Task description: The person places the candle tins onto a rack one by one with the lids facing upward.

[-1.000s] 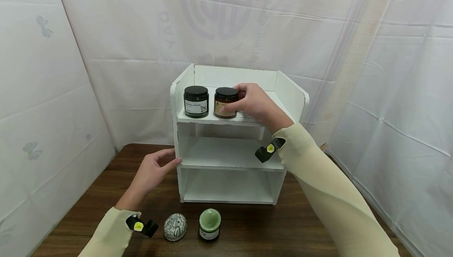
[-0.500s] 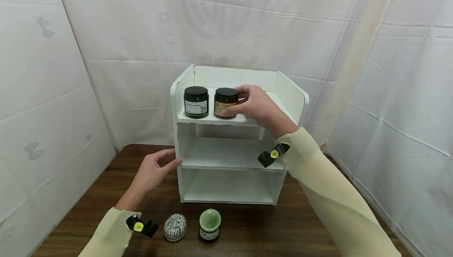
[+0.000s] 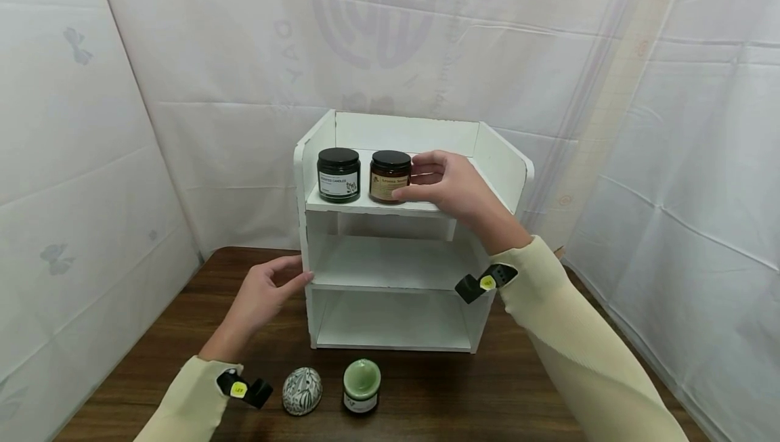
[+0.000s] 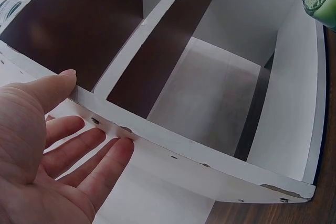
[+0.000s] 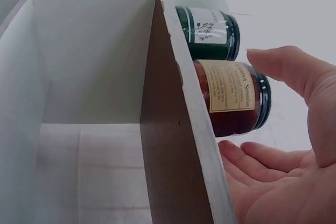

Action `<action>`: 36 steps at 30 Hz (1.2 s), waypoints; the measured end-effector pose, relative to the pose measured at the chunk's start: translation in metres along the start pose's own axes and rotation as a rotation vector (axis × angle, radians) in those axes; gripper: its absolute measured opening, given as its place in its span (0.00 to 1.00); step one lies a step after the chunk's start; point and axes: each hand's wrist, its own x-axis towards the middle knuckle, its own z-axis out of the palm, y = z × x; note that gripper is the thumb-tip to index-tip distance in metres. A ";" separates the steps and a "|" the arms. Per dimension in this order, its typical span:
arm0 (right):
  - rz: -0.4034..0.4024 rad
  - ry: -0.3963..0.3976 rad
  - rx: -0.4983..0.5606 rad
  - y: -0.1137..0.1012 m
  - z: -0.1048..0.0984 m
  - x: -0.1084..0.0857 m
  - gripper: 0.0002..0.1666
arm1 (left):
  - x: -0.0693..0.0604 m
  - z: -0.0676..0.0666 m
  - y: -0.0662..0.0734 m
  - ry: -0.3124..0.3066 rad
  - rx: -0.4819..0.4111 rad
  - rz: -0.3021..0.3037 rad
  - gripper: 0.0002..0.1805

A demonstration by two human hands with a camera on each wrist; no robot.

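Observation:
On the top board of a white shelf unit [image 3: 390, 288] stand two dark-lidded jars, a green one [image 3: 338, 175] at left and an amber one [image 3: 388, 177] beside it. My right hand [image 3: 457, 185] is at the amber jar's right side, fingers spread and relaxed. In the right wrist view, gaps show between the amber jar [image 5: 231, 98] and the fingers of that hand [image 5: 294, 145]. My left hand [image 3: 268, 293] touches the unit's left side wall, thumb at its front edge; the left wrist view shows this hand [image 4: 63, 145] with fingertips against the outer face.
A black-and-white patterned egg-shaped object [image 3: 301, 391] and a green candle in a jar [image 3: 361, 386] are on the brown wooden table [image 3: 451, 394] before the unit. White sheets [image 3: 231, 144] hang behind and at both sides.
My right hand has loosened from the amber jar and moved slightly right, uncovering more of its label. The jars and my left hand have stayed in place.

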 end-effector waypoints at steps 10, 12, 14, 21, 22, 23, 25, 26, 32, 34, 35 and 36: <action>-0.040 0.060 0.012 0.004 -0.003 -0.018 0.43 | -0.001 -0.001 0.002 -0.005 -0.001 -0.001 0.29; -0.044 0.075 0.015 0.006 -0.004 -0.022 0.43 | -0.002 0.000 0.002 -0.007 -0.004 -0.001 0.29; -0.052 0.090 0.023 0.008 -0.004 -0.027 0.43 | -0.002 0.000 0.003 -0.008 -0.006 -0.002 0.29; -0.149 0.140 0.127 0.016 0.003 -0.044 0.41 | -0.002 -0.001 0.004 -0.012 -0.004 -0.006 0.30; -0.168 0.149 0.141 0.018 0.005 -0.047 0.41 | -0.002 -0.002 0.005 -0.013 -0.004 -0.006 0.30; -0.189 0.158 0.155 0.019 0.006 -0.049 0.41 | -0.003 -0.002 0.005 -0.013 -0.003 -0.006 0.30; -0.238 0.172 0.159 0.022 0.009 -0.054 0.40 | -0.003 -0.002 0.005 -0.015 -0.001 -0.007 0.30; -0.264 0.176 0.157 0.024 0.010 -0.056 0.39 | -0.003 -0.002 0.005 -0.017 -0.001 -0.008 0.30; -0.401 0.152 0.154 0.033 0.023 -0.070 0.36 | -0.004 -0.003 0.006 -0.017 0.003 -0.010 0.30; -0.442 0.152 0.164 0.037 0.028 -0.075 0.34 | -0.004 -0.003 0.006 -0.016 0.005 -0.009 0.30; -0.463 0.157 0.168 0.040 0.030 -0.077 0.33 | -0.004 -0.003 0.006 -0.017 0.004 -0.007 0.30; -0.483 0.163 0.175 0.042 0.033 -0.078 0.32 | -0.004 -0.003 0.006 -0.017 0.005 -0.007 0.30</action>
